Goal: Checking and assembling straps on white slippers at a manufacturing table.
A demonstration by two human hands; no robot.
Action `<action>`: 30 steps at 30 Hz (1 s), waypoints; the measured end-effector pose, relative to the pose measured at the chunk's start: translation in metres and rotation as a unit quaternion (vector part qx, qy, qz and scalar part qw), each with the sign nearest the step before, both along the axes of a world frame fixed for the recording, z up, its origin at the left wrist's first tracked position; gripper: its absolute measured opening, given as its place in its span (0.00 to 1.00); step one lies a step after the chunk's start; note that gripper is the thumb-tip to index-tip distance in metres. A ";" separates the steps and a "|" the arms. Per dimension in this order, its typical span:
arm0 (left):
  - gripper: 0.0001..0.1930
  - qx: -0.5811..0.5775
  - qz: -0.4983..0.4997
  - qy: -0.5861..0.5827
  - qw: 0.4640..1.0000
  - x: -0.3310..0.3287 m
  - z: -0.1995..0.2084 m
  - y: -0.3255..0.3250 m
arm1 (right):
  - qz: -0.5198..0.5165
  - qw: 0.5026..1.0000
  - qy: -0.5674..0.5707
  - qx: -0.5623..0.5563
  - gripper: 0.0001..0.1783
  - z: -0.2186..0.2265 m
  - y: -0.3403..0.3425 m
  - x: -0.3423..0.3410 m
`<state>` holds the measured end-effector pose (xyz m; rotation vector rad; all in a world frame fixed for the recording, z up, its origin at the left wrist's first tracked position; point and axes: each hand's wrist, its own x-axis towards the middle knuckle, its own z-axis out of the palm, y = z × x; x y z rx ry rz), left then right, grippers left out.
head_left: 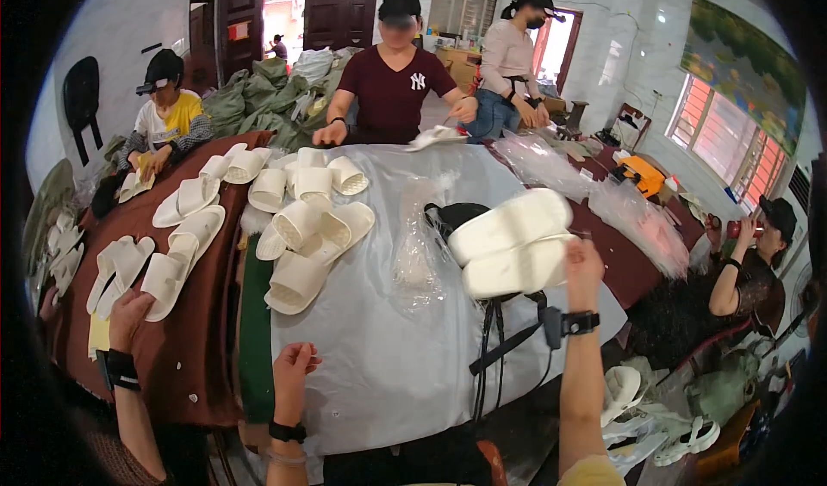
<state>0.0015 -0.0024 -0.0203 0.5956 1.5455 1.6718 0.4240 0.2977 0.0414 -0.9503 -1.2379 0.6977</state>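
Observation:
A pair of white slippers (517, 241), soles facing up, is held above the right part of the grey-covered table (370, 383). My right hand (584, 266) grips the pair at its right end. My left hand (295, 370) is over the table's near left edge, fingers loosely curled and slightly apart, with nothing seen in it. Beyond it, several white slippers (314, 228) lie in a loose pile. A clear plastic bag (419, 262) lies mid-table. Behind the held pair are a black item (461, 216) and black straps (491, 348), partly hidden.
At left, a co-worker's hand (129, 318) touches slippers on a brown-covered table (198, 348). Across from me, a person (401, 90) stands by another white slipper (437, 137). Plastic bags (637, 223) lie at right. White shoes (689, 439) are low at right.

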 end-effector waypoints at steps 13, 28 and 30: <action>0.24 -0.047 0.250 0.345 0.904 -0.038 -0.027 0.100 | 0.216 0.965 -0.019 -0.145 0.12 -0.050 -0.088 -0.051; 0.14 -0.010 0.060 -0.124 0.990 -0.047 -0.035 0.075 | 0.514 0.787 -0.188 -0.286 0.16 -0.052 -0.159 -0.146; 0.17 -0.055 0.022 -0.104 0.993 -0.029 -0.022 0.029 | 0.528 0.777 -0.188 -0.288 0.16 -0.055 -0.155 -0.148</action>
